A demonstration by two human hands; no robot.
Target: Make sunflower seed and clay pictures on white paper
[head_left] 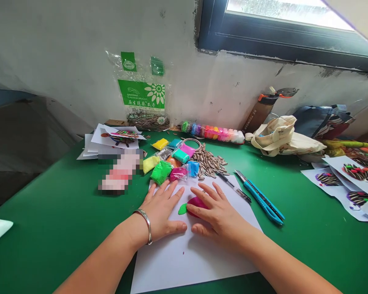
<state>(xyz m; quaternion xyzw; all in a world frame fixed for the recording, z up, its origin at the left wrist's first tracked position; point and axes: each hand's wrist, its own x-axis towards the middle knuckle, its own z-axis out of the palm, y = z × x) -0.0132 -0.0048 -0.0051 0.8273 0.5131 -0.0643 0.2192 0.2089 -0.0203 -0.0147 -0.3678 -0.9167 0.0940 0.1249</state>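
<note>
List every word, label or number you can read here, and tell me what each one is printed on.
"BE YOUNGER": down the side of the brown bottle leaning on the wall.
Green label on the clear seed bag: Chinese characters and a line of small Latin letters beside a sunflower sign, too small to read surely.
Small green tag at the seed bag's top: too blurred to read.
Printed sheets at right: pictures only, no readable text.

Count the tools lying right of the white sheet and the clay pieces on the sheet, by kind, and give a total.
Blue utility knives: 2
Pen: 1
Pink clay piece, under the right hand: 1
Green clay piece, beside the left hand: 1
Total: 5
All clay sits on the white sheet.
</note>
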